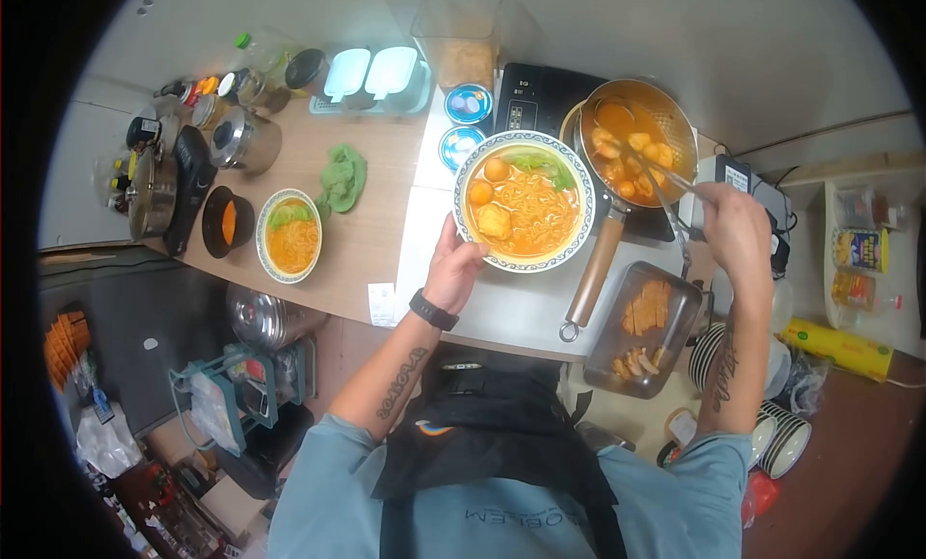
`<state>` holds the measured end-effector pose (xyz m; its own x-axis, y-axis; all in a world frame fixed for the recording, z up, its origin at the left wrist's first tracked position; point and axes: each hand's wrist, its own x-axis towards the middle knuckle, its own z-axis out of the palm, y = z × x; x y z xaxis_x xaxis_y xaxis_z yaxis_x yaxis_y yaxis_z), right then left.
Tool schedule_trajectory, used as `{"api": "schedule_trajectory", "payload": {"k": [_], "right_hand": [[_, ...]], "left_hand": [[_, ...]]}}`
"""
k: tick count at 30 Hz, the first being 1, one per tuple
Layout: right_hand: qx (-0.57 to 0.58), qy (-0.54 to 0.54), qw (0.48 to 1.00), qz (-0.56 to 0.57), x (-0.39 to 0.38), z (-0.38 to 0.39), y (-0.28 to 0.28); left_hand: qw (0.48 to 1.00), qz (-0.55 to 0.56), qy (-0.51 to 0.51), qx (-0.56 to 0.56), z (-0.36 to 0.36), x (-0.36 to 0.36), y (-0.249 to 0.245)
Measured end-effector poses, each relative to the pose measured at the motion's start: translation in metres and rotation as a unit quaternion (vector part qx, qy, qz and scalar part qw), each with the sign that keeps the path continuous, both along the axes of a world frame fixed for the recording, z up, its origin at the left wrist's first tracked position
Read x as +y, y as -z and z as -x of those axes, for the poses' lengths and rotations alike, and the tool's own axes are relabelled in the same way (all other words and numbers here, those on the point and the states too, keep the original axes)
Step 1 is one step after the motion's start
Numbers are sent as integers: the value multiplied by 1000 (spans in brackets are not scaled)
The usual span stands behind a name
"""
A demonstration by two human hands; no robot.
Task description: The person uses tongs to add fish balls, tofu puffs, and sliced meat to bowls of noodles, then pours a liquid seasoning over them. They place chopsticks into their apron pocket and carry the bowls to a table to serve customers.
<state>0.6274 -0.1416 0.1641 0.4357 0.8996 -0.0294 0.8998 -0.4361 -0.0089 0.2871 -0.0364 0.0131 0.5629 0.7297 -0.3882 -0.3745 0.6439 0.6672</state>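
Note:
My left hand (pixel 453 272) holds the rim of a large patterned bowl (pixel 526 200) filled with noodles in orange broth, greens, round balls and a tofu-like piece. In my right hand (pixel 735 226) are long metal tongs or chopsticks (pixel 666 171), their tips among the chunks in the pan. That pan (pixel 632 135), full of orange broth, sits on a black induction cooker (pixel 526 86), with its wooden handle (pixel 601 260) pointing towards me. A ladle also rests in the broth.
A tray of sliced fried food (pixel 643 329) lies right of the pan handle. On the left counter are a smaller noodle bowl (pixel 289 236), a black bowl (pixel 228 221), a green bag (pixel 342 178), a steel pot (pixel 245 139) and turquoise containers (pixel 371 77). Stacked plates (pixel 709 358) stand right.

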Motion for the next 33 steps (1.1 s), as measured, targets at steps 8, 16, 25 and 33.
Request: {"api": "schedule_trajectory", "payload": {"k": [8, 16, 25, 33], "right_hand": [[-13, -33, 999, 1, -12, 9, -2], [18, 2, 999, 42, 1, -8, 14], [119, -6, 988, -96, -39, 18, -37], [187, -132, 973, -19, -39, 66, -17]], "left_hand": [[1000, 2, 3, 1, -1, 1, 5], [1000, -5, 9, -2, -3, 3, 3], [1000, 0, 3, 3, -3, 9, 5], [1000, 6, 2, 3, -7, 11, 3]]}}
